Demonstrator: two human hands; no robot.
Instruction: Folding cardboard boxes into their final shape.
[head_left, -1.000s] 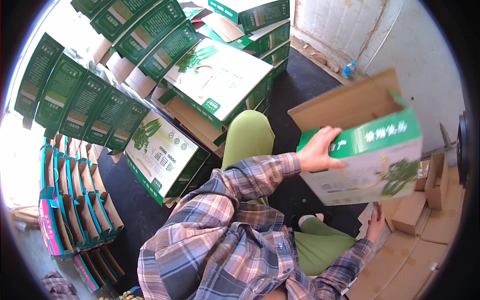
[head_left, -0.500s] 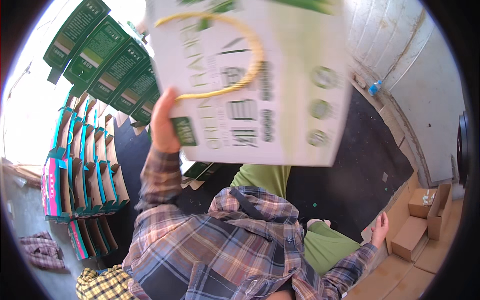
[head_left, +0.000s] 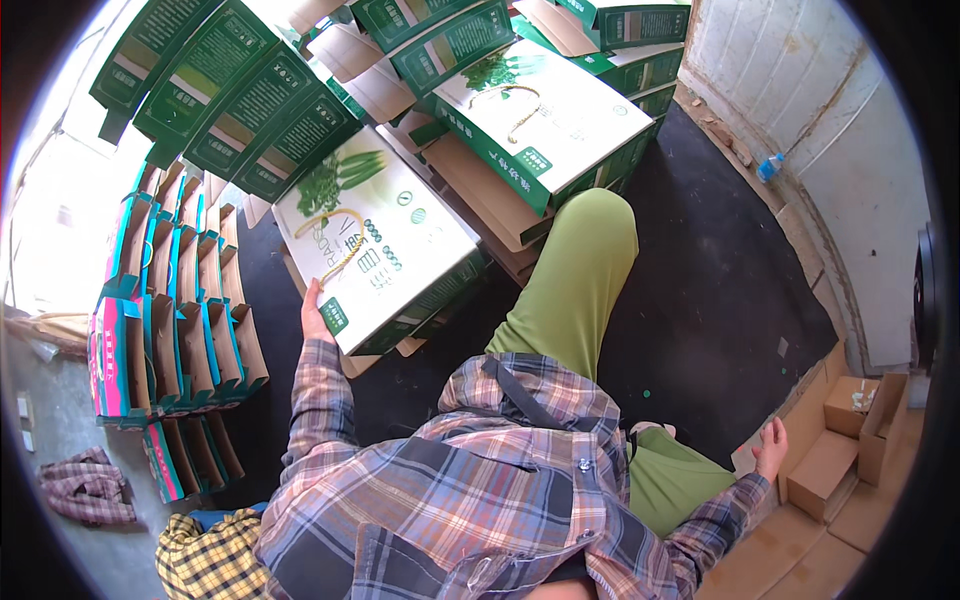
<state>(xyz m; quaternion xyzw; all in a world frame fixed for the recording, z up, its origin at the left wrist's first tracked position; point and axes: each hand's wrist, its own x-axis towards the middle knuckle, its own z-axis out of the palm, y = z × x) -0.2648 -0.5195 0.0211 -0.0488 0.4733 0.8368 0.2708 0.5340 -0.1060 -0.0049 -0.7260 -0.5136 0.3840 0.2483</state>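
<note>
My left hand (head_left: 315, 318) grips the near left edge of a white and green carton (head_left: 385, 235), fingers partly hidden by it. Its top carries a printed bunch of green vegetables and a yellow rope handle (head_left: 343, 245). The carton lies tilted on other green cartons, left of my green-trousered knee. Beyond that knee rests a similar white-topped carton (head_left: 545, 115) with its own rope handle. Low on the right, my right hand (head_left: 770, 450) is held loosely open with nothing in it, near plain brown cardboard boxes (head_left: 822, 475).
Green cartons (head_left: 235, 110) stand stacked at the far left. Below them are rows of open teal and pink cartons (head_left: 180, 345). Black matting (head_left: 710, 290) covers the floor. A pale wall (head_left: 840, 160) runs along the right, a blue bottle (head_left: 769, 167) at its foot.
The carton in my left hand has come down from close in front of me onto the cartons at the left. The stacks behind it now show. My right hand has barely moved.
</note>
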